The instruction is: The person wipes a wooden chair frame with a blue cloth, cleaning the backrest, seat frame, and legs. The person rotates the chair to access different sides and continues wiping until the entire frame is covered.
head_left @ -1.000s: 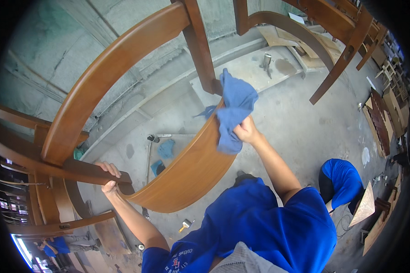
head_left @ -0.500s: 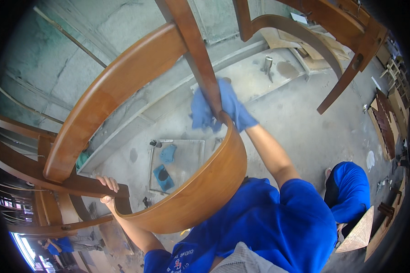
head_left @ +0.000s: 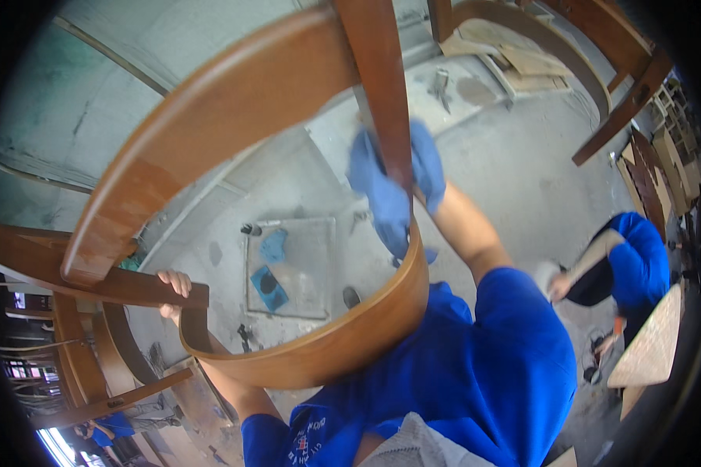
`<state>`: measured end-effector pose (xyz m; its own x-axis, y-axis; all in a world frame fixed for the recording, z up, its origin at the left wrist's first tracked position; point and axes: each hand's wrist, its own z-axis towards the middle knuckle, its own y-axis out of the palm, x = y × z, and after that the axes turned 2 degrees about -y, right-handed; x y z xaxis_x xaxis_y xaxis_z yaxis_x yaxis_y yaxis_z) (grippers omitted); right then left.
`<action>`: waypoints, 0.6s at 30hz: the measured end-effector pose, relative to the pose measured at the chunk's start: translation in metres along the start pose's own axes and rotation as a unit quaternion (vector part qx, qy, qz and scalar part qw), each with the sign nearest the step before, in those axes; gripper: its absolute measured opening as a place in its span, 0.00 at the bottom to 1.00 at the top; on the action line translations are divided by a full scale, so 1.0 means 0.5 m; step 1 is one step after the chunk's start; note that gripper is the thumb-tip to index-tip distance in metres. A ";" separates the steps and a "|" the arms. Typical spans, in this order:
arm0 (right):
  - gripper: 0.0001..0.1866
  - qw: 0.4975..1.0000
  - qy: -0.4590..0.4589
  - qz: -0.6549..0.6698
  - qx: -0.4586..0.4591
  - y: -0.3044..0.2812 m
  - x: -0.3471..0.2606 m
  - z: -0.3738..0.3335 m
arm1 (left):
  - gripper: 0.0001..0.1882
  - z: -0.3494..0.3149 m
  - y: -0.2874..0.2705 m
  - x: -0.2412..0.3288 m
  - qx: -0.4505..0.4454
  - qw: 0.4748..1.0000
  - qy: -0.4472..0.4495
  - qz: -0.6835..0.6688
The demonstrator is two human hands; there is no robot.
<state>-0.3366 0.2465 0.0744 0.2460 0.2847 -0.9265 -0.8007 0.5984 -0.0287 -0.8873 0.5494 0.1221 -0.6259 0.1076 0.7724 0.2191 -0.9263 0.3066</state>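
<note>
A brown varnished wooden chair frame (head_left: 327, 342) fills the middle, with a wide curved band near my body and a second curved band (head_left: 234, 101) farther off. Straight legs join the bands on both sides. My left hand (head_left: 175, 292) is closed around the end of the left leg (head_left: 125, 286). On the right leg (head_left: 378, 78), a blue cloth (head_left: 382, 187) is wrapped about the wood, just above where the near band meets it. My right hand (head_left: 426, 187) presses that cloth around the leg, its fingers mostly hidden by the blue fabric.
More wooden frames hang at upper right (head_left: 592, 47) and at left (head_left: 78, 350). On the floor lie a square tray-like panel (head_left: 308, 311) with blue rags and a spray gun (head_left: 442, 89). At right crouches a co-worker in blue (head_left: 639, 257), beside a conical hat (head_left: 650, 342).
The cloth and my right hand have slid down the right leg toward the near band. The frame has shifted slightly in view. The co-worker at right has moved, with an arm now showing.
</note>
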 end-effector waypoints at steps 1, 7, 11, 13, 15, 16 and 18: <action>0.17 1.000 -0.001 -0.001 0.005 -0.003 -0.002 0.017 | 0.29 -0.003 0.001 -0.002 0.002 1.000 0.004 0.008; 0.17 0.999 -0.012 -0.029 -0.015 0.025 0.025 -0.080 | 0.32 0.003 0.015 -0.015 0.038 0.999 0.006 -0.017; 0.17 0.996 -0.009 -0.043 -0.083 -0.002 0.025 -0.150 | 0.33 0.012 0.031 -0.023 0.056 0.998 0.017 -0.020; 0.16 0.993 -0.012 -0.046 -0.112 -0.038 0.003 -0.124 | 0.33 0.013 0.043 -0.025 0.063 0.998 0.021 -0.017; 0.16 0.989 -0.042 -0.063 -0.125 -0.068 -0.037 -0.092 | 0.33 0.020 0.055 -0.028 0.064 0.997 0.031 -0.012; 0.16 0.988 -0.056 -0.074 -0.124 -0.085 -0.059 -0.068 | 0.34 0.024 0.061 -0.026 0.058 0.998 0.031 -0.002; 0.16 0.988 -0.075 -0.090 -0.097 -0.115 -0.101 -0.019 | 0.35 0.027 0.079 -0.031 0.076 0.996 0.041 0.024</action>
<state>-0.3082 0.1907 0.1194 0.4604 0.3028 -0.8345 -0.8224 0.4993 -0.2726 -0.8588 0.5160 0.1295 -0.6705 0.0289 0.7414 0.3565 -0.8638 0.3561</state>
